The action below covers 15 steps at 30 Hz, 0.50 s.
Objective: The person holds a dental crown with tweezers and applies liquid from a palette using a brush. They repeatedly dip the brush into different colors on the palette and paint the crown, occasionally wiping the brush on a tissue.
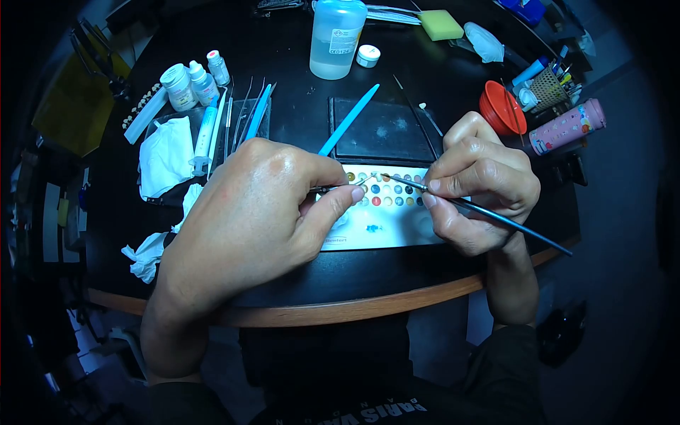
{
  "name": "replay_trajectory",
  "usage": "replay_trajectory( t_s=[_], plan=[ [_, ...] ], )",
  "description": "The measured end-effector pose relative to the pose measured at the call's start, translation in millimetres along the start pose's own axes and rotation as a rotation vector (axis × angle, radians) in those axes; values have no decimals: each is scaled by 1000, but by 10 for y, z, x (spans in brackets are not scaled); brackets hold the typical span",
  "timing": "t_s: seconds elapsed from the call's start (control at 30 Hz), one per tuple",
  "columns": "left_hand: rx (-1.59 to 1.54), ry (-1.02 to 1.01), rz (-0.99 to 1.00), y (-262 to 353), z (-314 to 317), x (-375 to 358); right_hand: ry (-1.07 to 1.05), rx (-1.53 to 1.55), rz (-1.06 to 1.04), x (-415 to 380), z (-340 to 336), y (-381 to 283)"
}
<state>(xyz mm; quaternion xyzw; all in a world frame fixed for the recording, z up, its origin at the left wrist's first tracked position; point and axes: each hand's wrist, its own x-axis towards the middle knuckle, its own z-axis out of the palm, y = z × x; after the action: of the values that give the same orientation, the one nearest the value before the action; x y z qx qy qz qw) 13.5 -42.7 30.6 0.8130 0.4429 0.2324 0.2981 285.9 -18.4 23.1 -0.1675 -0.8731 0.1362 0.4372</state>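
Observation:
My left hand (244, 198) pinches a slim metal tool (367, 179), its tip pointing right. A tiny whitish piece (374, 174) shows at that tip; its exact shape is too small to make out. In my right hand (485, 180) is a fine paintbrush (516, 225) with a dark handle, held like a pen. The bristles come right up to the whitish piece. Both tips overlap a white palette (404, 239) with rows of coloured wells and a blue smear on its lower part. My left fingers hide the palette's left end.
Behind the palette lies a dark flat slab (382, 134) with a blue-handled tool (350, 119) across it. A liquid bottle (333, 42) and small jar (368, 56) stand farther back. Left are a syringe (205, 138) and tissue (166, 159); right, a red bowl (499, 106) and pink bottle (570, 126).

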Motion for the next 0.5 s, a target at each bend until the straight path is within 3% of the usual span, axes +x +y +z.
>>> replay_trajectory(
  t_s=[0.5],
  plan=[
    [10,-13,-10,18,-11,5,-7,6,7,3,4,4]
  ],
)
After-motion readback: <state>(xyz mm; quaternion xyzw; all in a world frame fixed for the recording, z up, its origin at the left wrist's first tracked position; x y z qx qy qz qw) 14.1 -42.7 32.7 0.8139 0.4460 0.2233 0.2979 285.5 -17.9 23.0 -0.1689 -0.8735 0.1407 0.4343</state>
